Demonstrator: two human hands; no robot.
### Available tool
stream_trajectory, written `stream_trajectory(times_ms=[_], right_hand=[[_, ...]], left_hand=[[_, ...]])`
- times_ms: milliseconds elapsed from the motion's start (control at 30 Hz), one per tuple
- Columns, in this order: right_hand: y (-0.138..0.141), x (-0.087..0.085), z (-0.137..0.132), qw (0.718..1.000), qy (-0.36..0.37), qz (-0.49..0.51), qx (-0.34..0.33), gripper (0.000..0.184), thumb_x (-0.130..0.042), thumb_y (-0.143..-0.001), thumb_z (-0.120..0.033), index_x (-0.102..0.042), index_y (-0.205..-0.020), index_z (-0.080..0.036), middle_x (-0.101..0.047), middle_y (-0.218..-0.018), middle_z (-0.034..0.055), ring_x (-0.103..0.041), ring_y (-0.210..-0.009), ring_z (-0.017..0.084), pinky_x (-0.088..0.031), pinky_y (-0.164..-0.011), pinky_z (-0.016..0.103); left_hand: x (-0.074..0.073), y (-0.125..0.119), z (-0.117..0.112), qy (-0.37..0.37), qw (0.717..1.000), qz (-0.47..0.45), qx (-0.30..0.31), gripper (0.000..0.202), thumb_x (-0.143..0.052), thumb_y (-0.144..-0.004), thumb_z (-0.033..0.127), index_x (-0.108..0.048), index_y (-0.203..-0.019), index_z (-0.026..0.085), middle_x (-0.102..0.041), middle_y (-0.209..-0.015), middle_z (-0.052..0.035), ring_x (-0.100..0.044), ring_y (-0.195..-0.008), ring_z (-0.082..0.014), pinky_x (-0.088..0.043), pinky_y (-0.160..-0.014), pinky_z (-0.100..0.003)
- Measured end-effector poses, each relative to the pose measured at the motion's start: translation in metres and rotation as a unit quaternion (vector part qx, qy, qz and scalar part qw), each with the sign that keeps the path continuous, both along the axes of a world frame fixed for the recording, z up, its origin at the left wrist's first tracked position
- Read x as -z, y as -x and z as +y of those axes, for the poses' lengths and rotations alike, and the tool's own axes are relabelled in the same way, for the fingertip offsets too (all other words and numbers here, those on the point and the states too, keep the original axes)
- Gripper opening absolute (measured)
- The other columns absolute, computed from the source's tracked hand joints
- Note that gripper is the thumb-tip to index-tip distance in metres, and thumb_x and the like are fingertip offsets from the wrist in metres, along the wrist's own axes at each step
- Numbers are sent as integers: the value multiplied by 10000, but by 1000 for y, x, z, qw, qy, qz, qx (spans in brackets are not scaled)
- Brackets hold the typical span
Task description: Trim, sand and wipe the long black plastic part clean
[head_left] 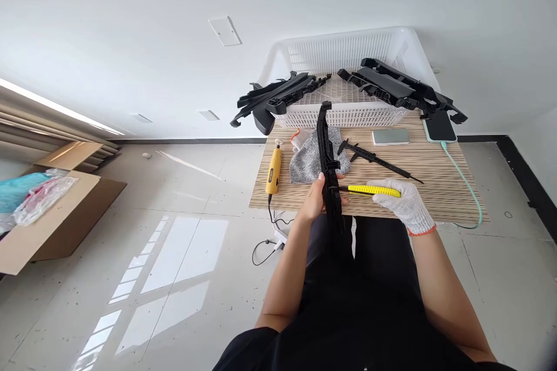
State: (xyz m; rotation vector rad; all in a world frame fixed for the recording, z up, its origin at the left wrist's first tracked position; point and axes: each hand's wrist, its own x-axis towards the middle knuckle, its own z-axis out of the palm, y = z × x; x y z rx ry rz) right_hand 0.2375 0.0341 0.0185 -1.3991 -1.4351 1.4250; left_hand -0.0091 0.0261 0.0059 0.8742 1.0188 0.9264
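**Bare hand, knife close by**

The left hand (314, 197) is bare and closed around the lower stretch of a long black plastic part (327, 156), with the thumb laid across its edge and the wrist cocked upward. The right hand (402, 200), in a white knit glove, grips a yellow utility knife (374, 190). The knife is held level, its tip aimed at the part and almost at the bare fingers. Both forearms reach forward from the lap, elbows in.

The part runs from the lap toward the white basket (348, 52), its top end just short of the basket's front wall. It is steadied at one place only. My worry is that a slip off the hard plastic would carry the knife straight into the ungloved hand — or the part could twist under pressure. I cannot tell whether the blade is out.

On the worktop (435, 185), in front of the basket, a grey glove (304, 159) lies under the part and a black caliper (374, 157) sits beside it. Front-left of the basket lies a yellow rotary tool (274, 171). More black parts (400, 88) hang over the basket's rim.
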Motion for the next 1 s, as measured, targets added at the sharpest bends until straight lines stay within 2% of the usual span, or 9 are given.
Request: stream_trajectory(times_ms=[67, 200, 367, 467, 667, 867, 1000], right_hand=[[0, 0, 0, 1000, 2, -7, -21, 443, -882, -721, -482, -816, -1111, -283, -773, -1069, 56, -726, -813, 202, -641, -744, 320], [-1, 1, 1, 1000, -15, -6, 17, 450, -866, -738, -483, -807, -1137, -283, -777, -1064, 63, -730, -855, 222, -640, -736, 321], [-2, 3, 2, 998, -44, -45, -27, 444, -849, -750, -497, -811, -1127, -265, -775, -1075, 73, -726, -860, 237, -639, -773, 370], [-1, 3, 2, 999, -39, -28, 9, 462, -823, -779, -500, -794, -1174, -260, -771, -1116, 88, -731, -886, 244, -644, -789, 382], [1, -3, 0, 998, -40, -20, -38, 479, -831, -762, -500, -802, -1159, -233, -777, -1072, 93, -737, -826, 227, -637, -767, 366], [2, -9, 0, 999, -35, -22, -26, 491, -818, -771, -499, -797, -1166, -207, -769, -1098, 101, -729, -840, 216, -621, -743, 341], [2, -9, 1, 997, -38, -28, -53, 476, -826, -768, -485, -803, -1150, -202, -769, -1063, 94, -730, -907, 232, -613, -790, 333]], left_hand=[[0, 0, 0, 3, 1000, 4, 2, 864, -329, -889, 851, -601, -1327, 157, -724, -693, -65, -450, -356, -105, -242, -349, -228], [3, 1, 0, -4, 1000, 0, 5, 854, -336, -889, 849, -599, -1328, 166, -714, -689, -56, -531, -408, -131, -266, -354, -224], [5, 1, 2, -1, 1000, 6, -2, 842, -343, -882, 856, -618, -1301, 179, -711, -702, -59, -574, -444, -144, -297, -363, -223], [5, 1, 2, 0, 1000, -1, 2, 837, -358, -880, 853, -617, -1305, 181, -722, -744, -69, -619, -497, -163, -313, -371, -227], [5, 3, -1, 1, 1000, 17, -7, 841, -326, -896, 842, -604, -1323, 174, -708, -678, -54, -542, -418, -135, -303, -370, -226], [-2, 2, -3, 24, 999, 27, 3, 858, -315, -900, 841, -589, -1355, 168, -699, -636, -45, -472, -365, -113, -273, -364, -213], [-1, 1, -2, 16, 1000, 15, -7, 845, -360, -886, 845, -605, -1339, 174, -739, -757, -72, -599, -461, -150, -335, -374, -226]])
